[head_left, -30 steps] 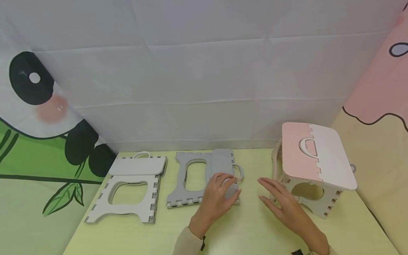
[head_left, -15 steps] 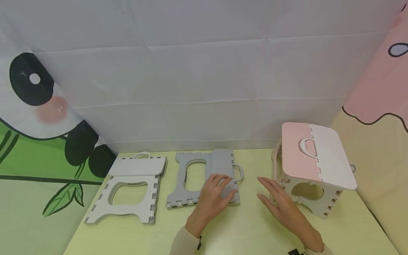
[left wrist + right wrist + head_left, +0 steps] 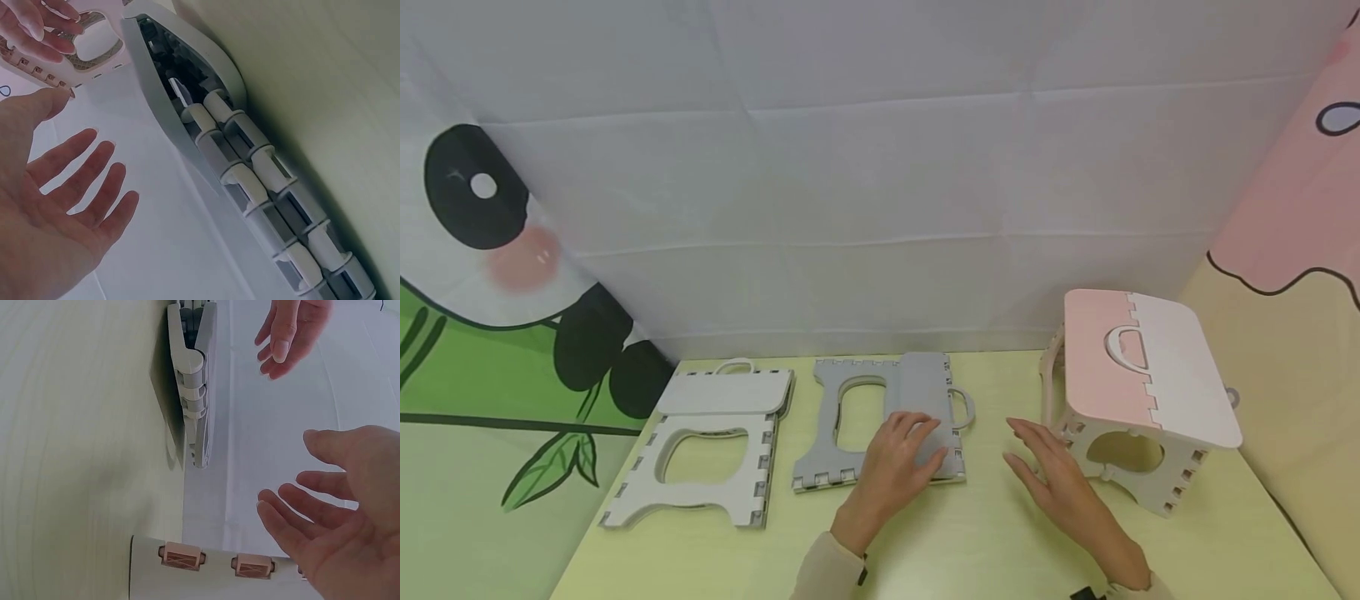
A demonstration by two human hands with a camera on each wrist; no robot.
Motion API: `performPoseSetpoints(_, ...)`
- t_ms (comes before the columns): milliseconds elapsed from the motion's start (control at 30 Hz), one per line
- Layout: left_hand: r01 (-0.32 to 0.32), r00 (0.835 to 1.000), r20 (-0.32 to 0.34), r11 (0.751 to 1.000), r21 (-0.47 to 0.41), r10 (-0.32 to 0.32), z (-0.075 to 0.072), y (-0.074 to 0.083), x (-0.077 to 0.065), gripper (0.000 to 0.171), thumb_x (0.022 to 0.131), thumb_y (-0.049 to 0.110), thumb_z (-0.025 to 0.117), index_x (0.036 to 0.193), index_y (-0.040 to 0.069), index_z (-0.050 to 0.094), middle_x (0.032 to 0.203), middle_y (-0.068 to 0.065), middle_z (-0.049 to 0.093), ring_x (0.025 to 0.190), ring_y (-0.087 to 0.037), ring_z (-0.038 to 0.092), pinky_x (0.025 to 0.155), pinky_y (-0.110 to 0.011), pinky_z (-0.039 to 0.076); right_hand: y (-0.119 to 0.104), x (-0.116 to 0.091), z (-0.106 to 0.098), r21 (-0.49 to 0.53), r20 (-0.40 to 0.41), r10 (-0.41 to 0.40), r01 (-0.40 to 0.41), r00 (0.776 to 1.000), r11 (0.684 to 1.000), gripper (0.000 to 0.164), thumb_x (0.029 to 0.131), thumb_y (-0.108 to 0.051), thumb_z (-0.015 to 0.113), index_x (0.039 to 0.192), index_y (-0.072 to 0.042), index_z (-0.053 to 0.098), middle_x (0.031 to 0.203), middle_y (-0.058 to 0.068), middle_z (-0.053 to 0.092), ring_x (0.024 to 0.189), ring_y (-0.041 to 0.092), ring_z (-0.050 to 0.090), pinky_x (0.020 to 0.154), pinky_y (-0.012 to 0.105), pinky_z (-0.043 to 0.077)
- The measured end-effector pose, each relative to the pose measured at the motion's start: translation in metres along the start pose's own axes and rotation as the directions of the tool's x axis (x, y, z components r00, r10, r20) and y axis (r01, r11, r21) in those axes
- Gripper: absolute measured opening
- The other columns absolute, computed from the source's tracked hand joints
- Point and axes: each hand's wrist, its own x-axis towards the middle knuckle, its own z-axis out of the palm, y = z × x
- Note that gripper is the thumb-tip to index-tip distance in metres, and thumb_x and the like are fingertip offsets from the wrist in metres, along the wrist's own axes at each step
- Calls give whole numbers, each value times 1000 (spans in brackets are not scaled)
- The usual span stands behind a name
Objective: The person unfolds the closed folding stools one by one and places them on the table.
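Note:
Both hands hover apart above the table, holding nothing. My left hand (image 3: 891, 467), fingers relaxed, is over the near part of a grey folding stool (image 3: 917, 392) that lies folded flat; the left wrist view shows a gap between the fingers (image 3: 94, 162) and the folded stool's hinged edge (image 3: 250, 181). My right hand (image 3: 1060, 483) has loosely bent fingers and is just left of a pink and white folding stool (image 3: 1097, 358), which stands unfolded on its legs. In the right wrist view the hand (image 3: 337, 519) is clear of that stool's side panel (image 3: 219, 562).
A white folding stool (image 3: 722, 392) lies folded flat at the left of the yellow-green table (image 3: 977, 542). A pale cloth (image 3: 880, 208) hangs behind the table. Printed cartoon cloths (image 3: 497, 275) stand at the sides.
My left hand has drifted slightly left and toward me over the grey stool. The right hand has shifted a little left. The stools have stayed in place.

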Motion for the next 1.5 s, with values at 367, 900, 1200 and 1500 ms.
performPoseSetpoints(367, 17, 1000, 16, 1000, 6, -17, 1, -11, -10, 32, 80, 24, 76, 105, 6, 69, 103, -4, 64, 94, -22, 59, 81, -33, 51, 5, 3, 10, 26, -23, 34, -34, 999, 999, 44, 90, -10, 65, 132, -7, 52, 125, 6, 56, 102, 20, 60, 81, 40, 52)
performPoseSetpoints(900, 73, 991, 110, 997, 0, -72, -6, -25, -22, 36, 83, 30, 73, 109, 5, 68, 106, -6, 64, 98, -24, 58, 85, -36, 50, 6, 10, 16, 97, 34, 125, -128, 992, 987, 39, 96, -15, 56, 134, -7, 49, 126, 10, 54, 106, 28, 60, 84, 45, 52)
performPoseSetpoints(1200, 67, 991, 111, 997, 24, -70, -9, -31, -29, 37, 82, 34, 75, 106, 6, 68, 105, -6, 64, 96, -23, 59, 81, -35, 51, 8, 15, 24, 141, 39, 161, -165, 986, 976, 43, 95, -17, 60, 135, -6, 48, 122, 11, 57, 104, 30, 61, 83, 45, 53)
performPoseSetpoints(1500, 32, 997, 70, 998, 45, -35, -11, -37, -33, 42, 79, 34, 77, 107, 4, 67, 105, -8, 64, 95, -24, 60, 78, -37, 52, 11, 18, 30, 196, 26, 199, -200, 980, 960, 44, 95, -18, 59, 135, -5, 47, 121, 12, 57, 102, 28, 63, 83, 41, 53)
